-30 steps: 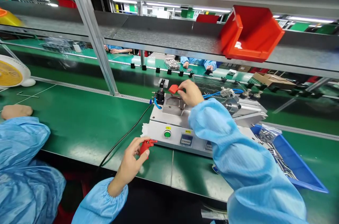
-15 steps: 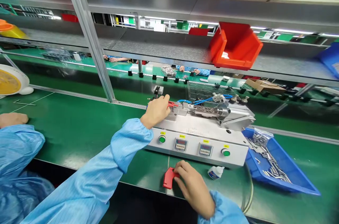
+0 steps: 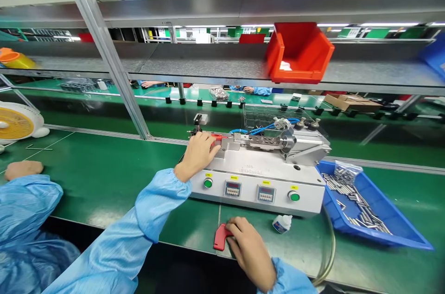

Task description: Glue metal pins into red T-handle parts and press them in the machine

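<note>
My left hand (image 3: 197, 154) is at the left end of a grey bench machine (image 3: 255, 164). Its thumb and fingers close around a red plastic piece (image 3: 218, 137) seated there, and the hand hides part of it. Down on the green bench, my right hand (image 3: 248, 247) has its fingertips on one end of an angled red plastic part (image 3: 221, 237), which lies flat near the front edge. A small white bottle (image 3: 282, 223) lies to the right of that hand, in front of the machine.
A blue bin (image 3: 371, 206) of metal pins stands right of the machine, beside a hose (image 3: 328, 257). On the shelf above is a red bin (image 3: 301, 55). At left are a co-worker's hand (image 3: 24, 169), a hex key (image 3: 38, 148) and a yellow-white fan (image 3: 17, 120).
The view has shifted slightly. My left hand has lowered and flattened a little over the red piece at the machine. My right hand stays at the red part on the bench.
</note>
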Tool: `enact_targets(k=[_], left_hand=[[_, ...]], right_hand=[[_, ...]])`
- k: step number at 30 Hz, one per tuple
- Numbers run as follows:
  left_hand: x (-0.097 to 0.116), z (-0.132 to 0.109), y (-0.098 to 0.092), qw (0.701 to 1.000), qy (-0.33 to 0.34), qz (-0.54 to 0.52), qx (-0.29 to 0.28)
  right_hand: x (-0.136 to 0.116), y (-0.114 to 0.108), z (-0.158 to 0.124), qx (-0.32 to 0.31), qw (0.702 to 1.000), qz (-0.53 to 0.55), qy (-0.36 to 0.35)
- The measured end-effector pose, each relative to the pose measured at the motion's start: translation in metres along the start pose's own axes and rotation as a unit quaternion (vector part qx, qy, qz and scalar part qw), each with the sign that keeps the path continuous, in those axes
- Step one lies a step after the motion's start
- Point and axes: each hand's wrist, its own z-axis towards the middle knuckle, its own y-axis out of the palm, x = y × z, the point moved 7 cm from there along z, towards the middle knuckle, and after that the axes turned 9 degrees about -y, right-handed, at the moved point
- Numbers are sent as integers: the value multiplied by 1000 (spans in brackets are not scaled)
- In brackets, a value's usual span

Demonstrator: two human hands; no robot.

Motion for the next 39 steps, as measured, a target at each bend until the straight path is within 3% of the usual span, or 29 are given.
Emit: enact_targets(k=[2,5,8,11,15,20,28,31,35,37,39], left_hand=[[-2,-20,-6,999,26,-28,8],[-4,-61,-14,996,52,-64,15],[-5,-100,-5,993,92,-69,-21],[-12,-121,17,991,73,-27,-112],[-23,-123,31,981,12,-19,-193],[-28,-121,35,969,-40,-14,-245],[-18,-109,30,981,-44,22,-188],[-16,-112,25,987,-39,-8,-155],[-9,-146,18,993,-49,-69,-81],[8,-170,27,986,-27,-108,-125],[28,-191,43,970,0,-126,-209]], right_hand=[[-8,-19,-3,29,999,20,-11],[-9,-72,-9,117,993,-1,-17],[16,-128,-16,202,972,-111,42],[55,-153,-18,165,956,-199,136],[91,-146,-20,70,967,-133,206],[102,-150,-30,113,953,-109,259],[111,-153,-22,113,958,-118,234],[96,-152,-21,155,955,-144,209],[40,-133,-29,258,949,-131,122],[12,-106,-30,239,967,-54,63],[-4,-74,-29,182,983,20,33]])
